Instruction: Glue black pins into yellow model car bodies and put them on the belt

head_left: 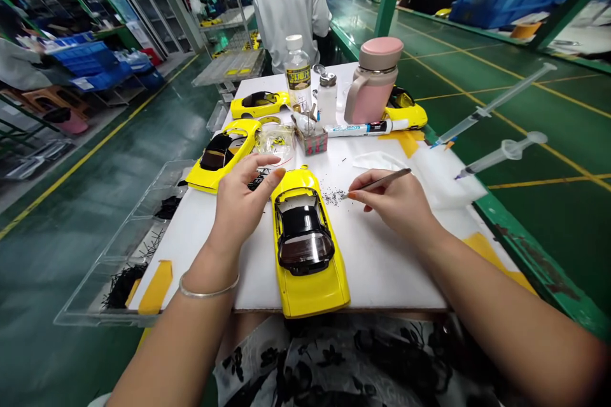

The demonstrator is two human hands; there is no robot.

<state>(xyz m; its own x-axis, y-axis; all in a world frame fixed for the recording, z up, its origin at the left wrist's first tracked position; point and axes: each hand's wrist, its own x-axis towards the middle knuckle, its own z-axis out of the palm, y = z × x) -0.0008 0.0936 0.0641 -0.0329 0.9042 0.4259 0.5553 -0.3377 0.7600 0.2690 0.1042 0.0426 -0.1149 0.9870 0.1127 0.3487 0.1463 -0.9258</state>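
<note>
A yellow model car body (312, 289) with a black cabin and window piece lies upright on the white board in front of me. My left hand (245, 197) is at its upper left, thumb and fingers apart; the thumb tip is close to the body's far end, and I cannot tell if it touches. In my right hand (389, 197) is a pair of slim dark tweezers (394, 177), held like a pen. Their tips point down at a scatter of tiny black parts (334, 196) just right of the car body.
More yellow car bodies (198, 175) stand at the left and back. Behind are a small box (312, 140), a glue tube (356, 129), a bottle (298, 70) and a pink mug (375, 86). Two syringes (501, 156) stick up at right. A clear tray (95, 280) holds black pieces.
</note>
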